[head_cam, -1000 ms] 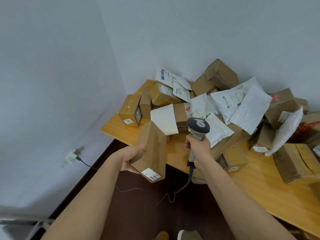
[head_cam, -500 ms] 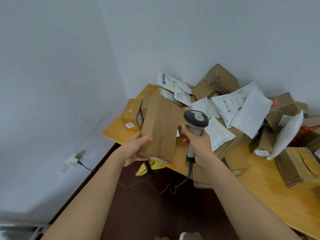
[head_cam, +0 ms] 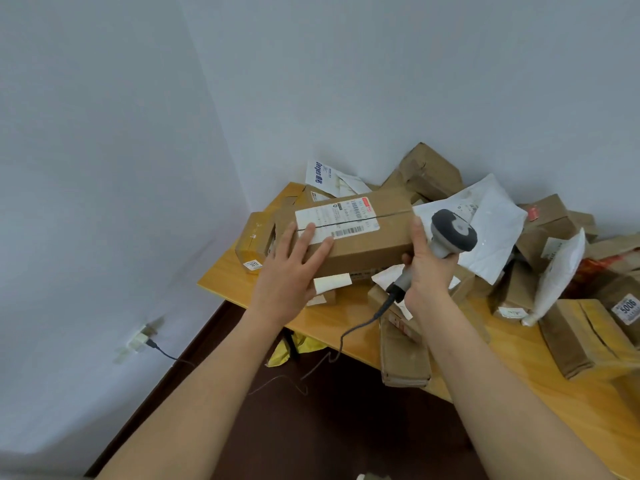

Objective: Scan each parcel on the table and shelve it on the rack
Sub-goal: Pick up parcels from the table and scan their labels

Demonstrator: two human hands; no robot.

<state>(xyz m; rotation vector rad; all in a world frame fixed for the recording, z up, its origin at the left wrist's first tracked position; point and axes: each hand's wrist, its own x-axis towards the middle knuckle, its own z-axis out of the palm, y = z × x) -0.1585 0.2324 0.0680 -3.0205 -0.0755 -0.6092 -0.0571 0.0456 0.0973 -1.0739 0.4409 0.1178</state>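
Observation:
A long brown cardboard box [head_cam: 367, 249] is held level above the table's left corner, its white shipping label [head_cam: 346, 218] with a barcode facing up. My left hand [head_cam: 287, 275] holds the box's left end, fingers lying across the top and onto the label, thumb hidden beneath. My right hand [head_cam: 429, 275] grips the handle of a grey corded barcode scanner [head_cam: 453, 230], and its extended finger touches the box's right end. The scanner head sits just right of the box. The rack is not in view.
The wooden table [head_cam: 225, 271] carries a heap of brown boxes [head_cam: 429, 171] and white mailer bags [head_cam: 491, 233] against the wall corner. One box [head_cam: 405, 355] overhangs the front edge. The scanner cable [head_cam: 349, 334] drops to the dark floor. A wall socket [head_cam: 138, 339] sits low left.
The box has turned from upright to lying level with its label up, and risen. My left hand shifted onto its top. My right hand with the scanner moved right to the box's end.

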